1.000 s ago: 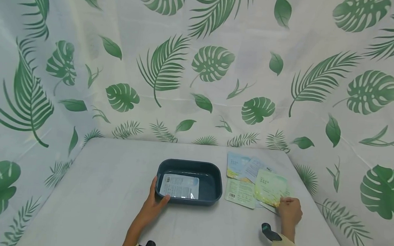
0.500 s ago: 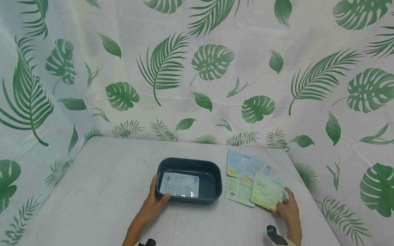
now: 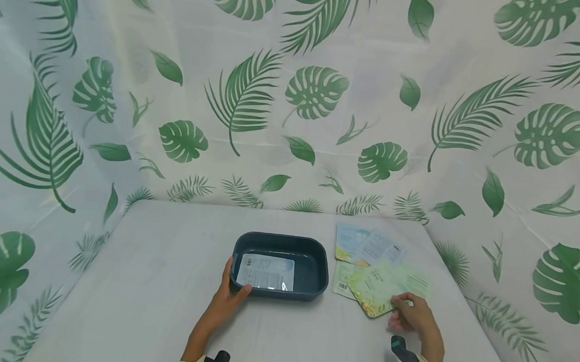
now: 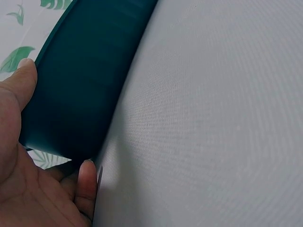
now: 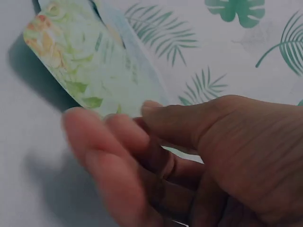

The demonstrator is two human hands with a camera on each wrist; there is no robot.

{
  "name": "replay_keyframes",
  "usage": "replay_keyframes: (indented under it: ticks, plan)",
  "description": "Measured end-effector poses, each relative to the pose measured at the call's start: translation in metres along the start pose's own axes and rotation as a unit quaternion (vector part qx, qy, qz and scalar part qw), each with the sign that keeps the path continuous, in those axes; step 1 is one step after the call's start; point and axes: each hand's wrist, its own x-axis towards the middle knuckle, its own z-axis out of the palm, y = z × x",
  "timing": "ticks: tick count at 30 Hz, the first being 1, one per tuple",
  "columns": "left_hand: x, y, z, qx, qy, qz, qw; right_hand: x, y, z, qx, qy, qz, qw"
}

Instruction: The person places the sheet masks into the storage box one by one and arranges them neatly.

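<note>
On white cloth (image 3: 291,339), left hand (image 3: 224,302) grips a tray (image 3: 310,278) whose pouch (image 3: 266,271) only head view shows; right hand (image 3: 417,314) pinches green packet (image 3: 375,288).

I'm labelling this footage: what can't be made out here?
- Left wrist view: inside of the dark blue rectangular plastic tray, hidden by its wall.
- Head view: print on the pale blue rectangular packet inside that tray, too small.
- Right wrist view: part of the yellow-green squarish flat packet, covered by the right hand, whose nearest fingers blur.
</note>
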Motion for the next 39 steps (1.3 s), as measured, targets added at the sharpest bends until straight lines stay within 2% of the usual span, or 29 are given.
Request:
replay_keyframes:
  ticks: [2, 4, 6, 8, 9, 11, 14, 19, 23, 29, 34, 39]
  plan:
    - [0.000, 0.000, 0.000, -0.002, -0.003, 0.000, 1.0000, -0.001, -0.004, -0.001, -0.042, 0.021, -0.020, 0.999]
    - [0.001, 0.000, 0.000, 0.000, -0.003, 0.002, 1.0000, 0.001, -0.010, 0.000, -0.079, 0.075, -0.053, 0.993]
    - [0.001, 0.000, 0.000, 0.001, 0.000, 0.005, 1.0000, 0.005, -0.014, 0.002, -0.121, 0.141, -0.091, 0.978]
    - [0.002, 0.000, 0.000, 0.005, 0.002, 0.010, 0.9999, 0.010, -0.016, 0.006, -0.150, 0.185, -0.099, 0.966]
    - [0.002, 0.001, 0.000, 0.005, 0.002, 0.010, 0.9999, 0.013, -0.017, 0.008, -0.159, 0.193, -0.092, 0.964]
    - [0.001, 0.001, 0.000, 0.006, 0.001, 0.009, 0.9999, 0.018, -0.017, 0.012, -0.180, 0.189, -0.068, 0.963]
    - [0.000, 0.001, 0.001, 0.003, -0.001, 0.007, 1.0000, 0.022, -0.017, 0.016, -0.197, 0.162, -0.031, 0.967]
    - [0.000, 0.002, 0.001, -0.002, 0.006, 0.013, 0.9999, 0.022, -0.023, 0.014, -0.193, 0.135, -0.014, 0.972]
    - [0.001, 0.002, 0.001, -0.002, 0.005, 0.014, 0.9999, 0.017, -0.027, 0.008, -0.144, 0.100, 0.003, 0.984]
    - [0.001, 0.002, 0.000, -0.001, 0.004, 0.012, 0.9999, 0.010, -0.023, -0.002, -0.101, 0.059, 0.013, 0.993]
    - [0.001, 0.001, -0.001, 0.000, 0.006, 0.012, 0.9999, 0.003, -0.027, -0.007, -0.033, 0.049, -0.009, 0.998]
    - [0.001, 0.000, -0.001, 0.004, 0.000, 0.011, 0.9999, -0.008, -0.038, -0.006, 0.034, 0.052, -0.032, 0.998]
